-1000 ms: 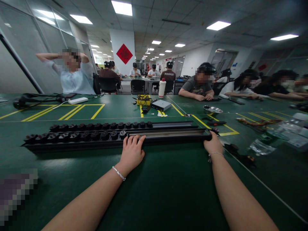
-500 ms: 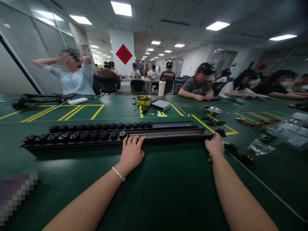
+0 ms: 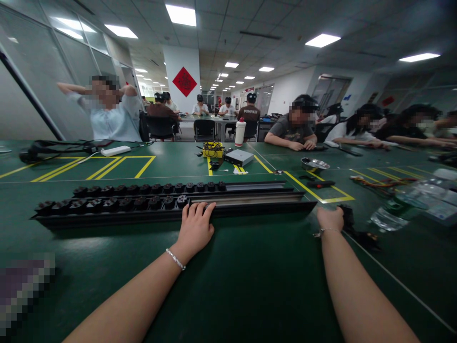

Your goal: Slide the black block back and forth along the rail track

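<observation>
A long black power-track rail lies across the table, with round black socket modules along its left part and a bare channel at its right. Behind it runs a second, similar rail, also carrying black modules on its left. My left hand is on the near rail beside its last module, fingers curled over the near wall. Past the rail's right end, apart from it, my right hand is closed. A small black piece shows at its far side, blurred and partly hidden by the fingers.
Black parts and a clear bottle lie to the right. Beyond the rails are a metal bowl, a grey box, a yellow cable-wrapped item and a white bottle. People sit across the table.
My right hand has left the rail's right end and moved right and slightly nearer, with the black piece at its fingers. My left hand stays in place on the rail.
</observation>
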`<act>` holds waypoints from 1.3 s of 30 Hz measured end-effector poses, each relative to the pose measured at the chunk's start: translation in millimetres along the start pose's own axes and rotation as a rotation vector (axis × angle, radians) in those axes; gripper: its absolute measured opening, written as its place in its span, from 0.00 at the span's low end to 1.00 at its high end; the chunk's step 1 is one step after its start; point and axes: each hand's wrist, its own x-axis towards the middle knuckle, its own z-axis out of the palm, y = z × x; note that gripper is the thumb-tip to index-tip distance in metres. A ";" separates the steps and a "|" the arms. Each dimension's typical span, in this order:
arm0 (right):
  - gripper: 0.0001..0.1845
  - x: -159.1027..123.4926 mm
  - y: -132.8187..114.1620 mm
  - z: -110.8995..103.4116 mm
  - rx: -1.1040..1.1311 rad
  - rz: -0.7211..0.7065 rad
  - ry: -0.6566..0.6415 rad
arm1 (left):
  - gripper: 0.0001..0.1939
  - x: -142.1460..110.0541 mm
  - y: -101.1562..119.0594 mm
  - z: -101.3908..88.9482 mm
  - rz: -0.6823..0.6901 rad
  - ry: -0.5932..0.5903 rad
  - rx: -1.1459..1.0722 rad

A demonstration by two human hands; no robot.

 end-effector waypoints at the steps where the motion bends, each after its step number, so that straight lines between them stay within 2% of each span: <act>1: 0.37 0.5 -0.5 -0.9 0.013 0.049 -0.008 | 0.30 -0.1 0.0 -0.2 -0.002 -0.002 -0.001; 3: 0.36 1.3 -2.1 -2.5 0.040 0.149 -0.024 | 0.30 -0.3 -0.2 -0.5 -0.004 -0.004 -0.003; 5: 0.36 2.0 -3.4 -3.6 0.050 0.181 -0.036 | 0.30 -0.6 -0.3 -0.7 -0.002 0.000 -0.005; 11: 0.34 1.9 -3.9 -5.1 -0.088 0.169 -0.044 | 0.30 -0.9 -0.2 -0.2 0.001 0.005 -0.008; 18: 0.37 -9.5 -4.2 -6.7 -0.155 0.170 -0.020 | 0.30 -0.3 0.6 -0.8 -0.016 -0.008 -0.014; 20: 0.37 -13.0 -4.2 -6.2 -0.162 0.140 -0.001 | 0.30 -0.3 0.7 -1.3 -0.013 -0.010 -0.015; 22: 0.36 -15.1 -4.0 -4.6 -0.170 0.043 0.014 | 0.30 -0.4 0.9 -1.7 -0.012 -0.012 -0.015; 24: 0.35 -15.1 -3.5 -2.1 -0.202 -0.081 -0.023 | 0.30 -0.6 1.0 -1.8 -0.014 -0.013 -0.015; 26: 0.33 -13.3 -2.7 0.6 -0.249 -0.140 -0.096 | 0.30 -0.8 1.0 -1.6 -0.016 -0.008 -0.017; 31: 0.29 -7.6 -0.1 4.6 -0.336 -0.154 -0.187 | 0.30 -0.7 0.7 -0.1 -0.012 -0.002 -0.021; 39: 0.34 -5.2 1.9 7.1 -0.394 -0.128 -0.152 | 0.30 -2.3 1.0 3.7 -0.028 0.010 -0.031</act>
